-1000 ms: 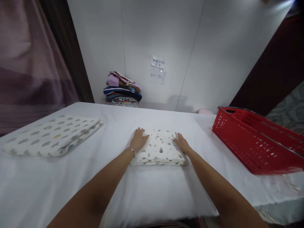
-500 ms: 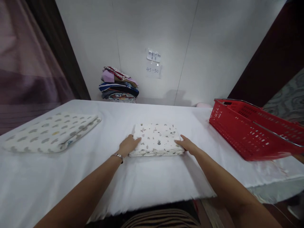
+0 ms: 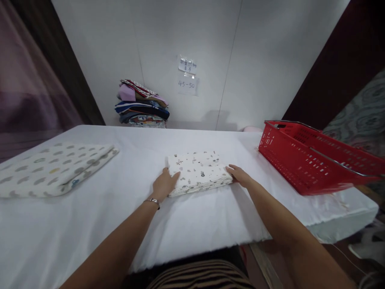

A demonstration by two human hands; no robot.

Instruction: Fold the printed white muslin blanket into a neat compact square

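Note:
A folded white cloth (image 3: 197,170) with a small grey and brown print lies on the white-covered table in front of me. Its layered front edge faces me and slants slightly, the right end farther away. My left hand (image 3: 164,184), with a bracelet at the wrist, grips the cloth's left edge, thumb on top. At the opposite edge my right hand (image 3: 239,175) holds the right side, fingertips on the upper layers. The fingers under the cloth are hidden on both sides.
A larger folded blanket (image 3: 57,166) with grey cloud shapes lies at the left. The red plastic basket (image 3: 303,160) stands on the right of the table (image 3: 192,228). Behind the back edge is a stack of folded fabrics (image 3: 142,104); handwritten paper signs (image 3: 188,84) hang on the wall.
The folded cloth has turned slightly, its right end moving away from me along with my right hand. Both hands stay at its sides. The camera view has shifted a little to the right.

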